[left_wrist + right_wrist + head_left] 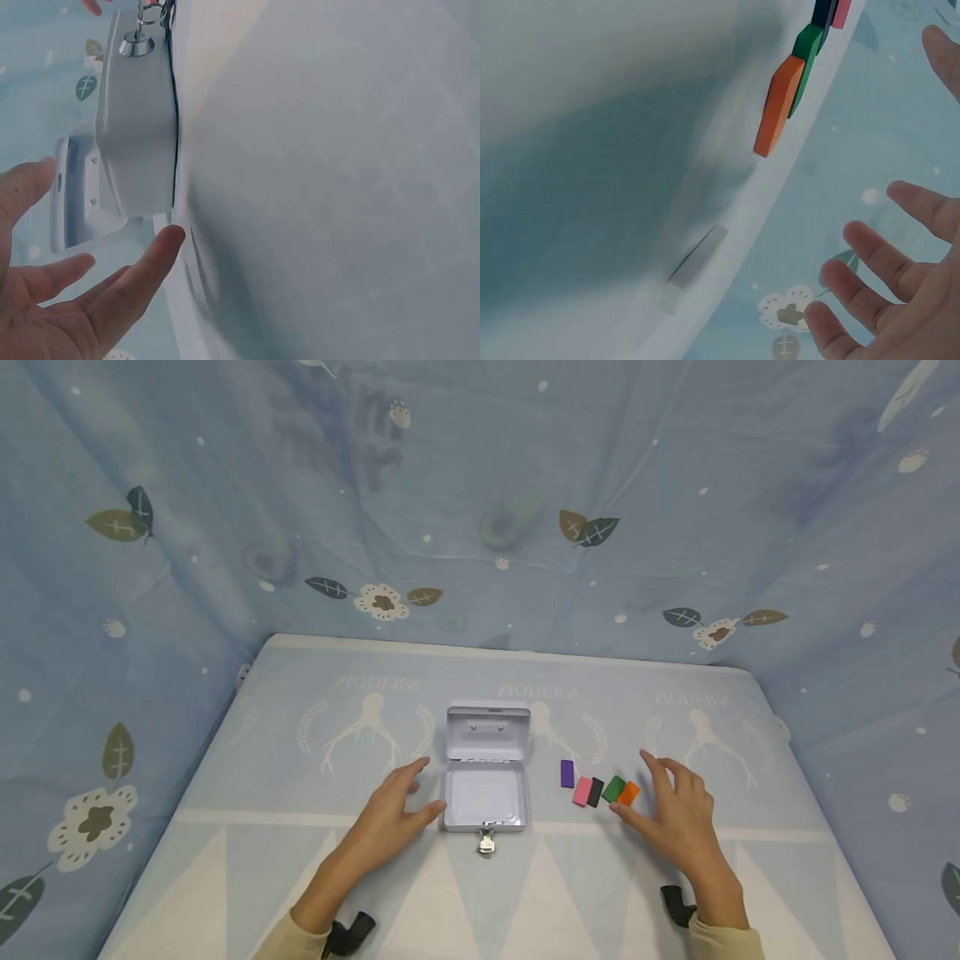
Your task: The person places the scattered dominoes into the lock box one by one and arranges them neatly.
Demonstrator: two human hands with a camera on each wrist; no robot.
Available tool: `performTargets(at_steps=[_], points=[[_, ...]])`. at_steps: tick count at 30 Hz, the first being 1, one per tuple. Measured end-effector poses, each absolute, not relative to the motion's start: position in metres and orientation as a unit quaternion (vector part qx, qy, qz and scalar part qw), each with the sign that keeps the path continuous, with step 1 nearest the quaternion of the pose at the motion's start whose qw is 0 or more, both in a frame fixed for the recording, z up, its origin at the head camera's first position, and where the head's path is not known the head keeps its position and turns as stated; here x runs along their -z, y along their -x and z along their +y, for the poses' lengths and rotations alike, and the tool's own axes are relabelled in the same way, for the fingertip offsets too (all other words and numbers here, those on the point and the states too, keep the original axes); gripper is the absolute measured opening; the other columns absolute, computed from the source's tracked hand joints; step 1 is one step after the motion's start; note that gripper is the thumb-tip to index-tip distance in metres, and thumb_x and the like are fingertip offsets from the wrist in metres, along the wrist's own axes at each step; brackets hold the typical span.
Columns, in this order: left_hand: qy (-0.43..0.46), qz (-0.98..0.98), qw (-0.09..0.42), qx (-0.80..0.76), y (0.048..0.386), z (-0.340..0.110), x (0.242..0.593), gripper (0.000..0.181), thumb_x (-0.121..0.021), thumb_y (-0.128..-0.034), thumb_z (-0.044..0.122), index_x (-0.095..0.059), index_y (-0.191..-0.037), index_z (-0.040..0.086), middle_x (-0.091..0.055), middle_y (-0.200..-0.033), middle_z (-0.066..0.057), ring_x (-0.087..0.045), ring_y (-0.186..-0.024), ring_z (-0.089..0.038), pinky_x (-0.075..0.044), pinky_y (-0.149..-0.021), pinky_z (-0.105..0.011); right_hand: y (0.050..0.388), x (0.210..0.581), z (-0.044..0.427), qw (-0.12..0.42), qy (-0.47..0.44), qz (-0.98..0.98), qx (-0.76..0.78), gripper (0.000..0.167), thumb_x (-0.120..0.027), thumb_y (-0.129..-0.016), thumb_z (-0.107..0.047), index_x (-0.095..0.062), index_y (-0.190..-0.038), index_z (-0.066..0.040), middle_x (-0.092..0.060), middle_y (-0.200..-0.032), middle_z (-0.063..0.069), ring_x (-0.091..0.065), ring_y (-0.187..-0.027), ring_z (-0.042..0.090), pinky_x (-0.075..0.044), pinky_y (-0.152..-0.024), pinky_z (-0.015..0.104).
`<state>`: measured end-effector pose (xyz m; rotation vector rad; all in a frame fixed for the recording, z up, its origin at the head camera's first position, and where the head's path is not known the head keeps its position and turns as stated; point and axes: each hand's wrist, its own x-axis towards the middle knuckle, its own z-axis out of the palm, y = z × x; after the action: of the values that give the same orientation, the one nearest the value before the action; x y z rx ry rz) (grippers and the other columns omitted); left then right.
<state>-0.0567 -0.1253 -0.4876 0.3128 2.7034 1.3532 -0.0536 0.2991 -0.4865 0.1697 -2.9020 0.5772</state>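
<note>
A white metal cash box point(487, 797) stands on the table with its lid point(488, 735) raised and a key ring point(486, 843) hanging at the front lock. My left hand point(390, 818) is just left of the box, fingers spread, holding nothing. To the right lie small flat blocks: purple point(567, 774), pink point(582, 792), black point(596, 792), green point(613, 789) and orange point(628, 793). Beside the orange block, my right hand point(678, 818) hovers with fingers apart and nothing in them. The right wrist view also has a pale grey block point(697, 257), which I cannot make out in the head view.
A pale blue patterned cloth covers the table point(300, 885). Blue printed fabric point(480, 485) hangs behind and at both sides. Black wrist straps or mounts point(351, 935) show at both wrists.
</note>
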Motion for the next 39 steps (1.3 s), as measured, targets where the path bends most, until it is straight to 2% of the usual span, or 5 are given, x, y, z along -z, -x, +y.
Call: performTargets(at_steps=[6,12,16,23,39], points=[[-0.105,0.882,0.060,-0.456,0.058,-0.120,0.490,0.068,-0.075,-0.0923,0.024,-0.043,-0.150,0.008,-0.049,-0.145,-0.013,-0.060,-0.119,-0.032,-0.056,-0.094,-0.049,0.054,0.490,0.303,0.065,-0.030,-0.977,-0.200,0.089,-0.084,-0.078,-0.048,-0.044,-0.145,-0.006,-0.046,-0.127,0.029,-0.040,-0.111,0.048,-0.035,-0.082,0.063],[-0.104,0.868,0.074,-0.480,0.058,-0.115,0.494,0.063,-0.074,-0.0931,0.019,-0.045,-0.148,0.005,-0.052,-0.142,-0.015,-0.062,-0.116,-0.032,-0.054,-0.096,-0.052,0.054,0.494,0.305,0.042,-0.009,-0.977,-0.209,0.080,-0.084,-0.079,-0.042,-0.049,-0.138,-0.002,-0.055,-0.108,0.021,-0.046,-0.100,0.043,-0.040,-0.077,0.056],[-0.101,0.857,0.079,-0.499,0.058,-0.114,0.497,0.062,-0.075,-0.0921,0.017,-0.046,-0.146,0.005,-0.056,-0.136,-0.016,-0.065,-0.111,-0.030,-0.056,-0.093,-0.047,0.053,0.496,0.307,0.013,0.004,-0.975,-0.222,0.072,-0.082,-0.082,-0.038,-0.052,-0.134,0.000,-0.055,-0.100,0.015,-0.047,-0.093,0.038,-0.039,-0.071,0.048],[-0.078,0.795,0.124,-0.589,0.060,-0.112,0.502,0.061,-0.073,-0.0911,0.004,-0.045,-0.145,0.001,-0.055,-0.135,-0.021,-0.064,-0.109,-0.033,-0.063,-0.072,-0.028,0.054,0.501,0.307,-0.037,0.030,-0.968,-0.245,0.070,-0.081,-0.084,-0.035,-0.051,-0.132,0.005,-0.054,-0.094,0.011,-0.048,-0.087,0.032,-0.036,-0.066,0.037],[-0.048,0.760,0.153,-0.629,0.063,-0.112,0.505,0.057,-0.070,-0.0900,-0.004,-0.049,-0.142,0.001,-0.056,-0.130,-0.021,-0.061,-0.110,-0.034,-0.063,-0.074,-0.030,0.058,0.503,0.306,-0.074,0.036,-0.954,-0.287,0.058,-0.077,-0.088,-0.023,-0.049,-0.127,0.009,-0.052,-0.091,0.011,-0.045,-0.078,0.025,-0.036,-0.062,0.032]])
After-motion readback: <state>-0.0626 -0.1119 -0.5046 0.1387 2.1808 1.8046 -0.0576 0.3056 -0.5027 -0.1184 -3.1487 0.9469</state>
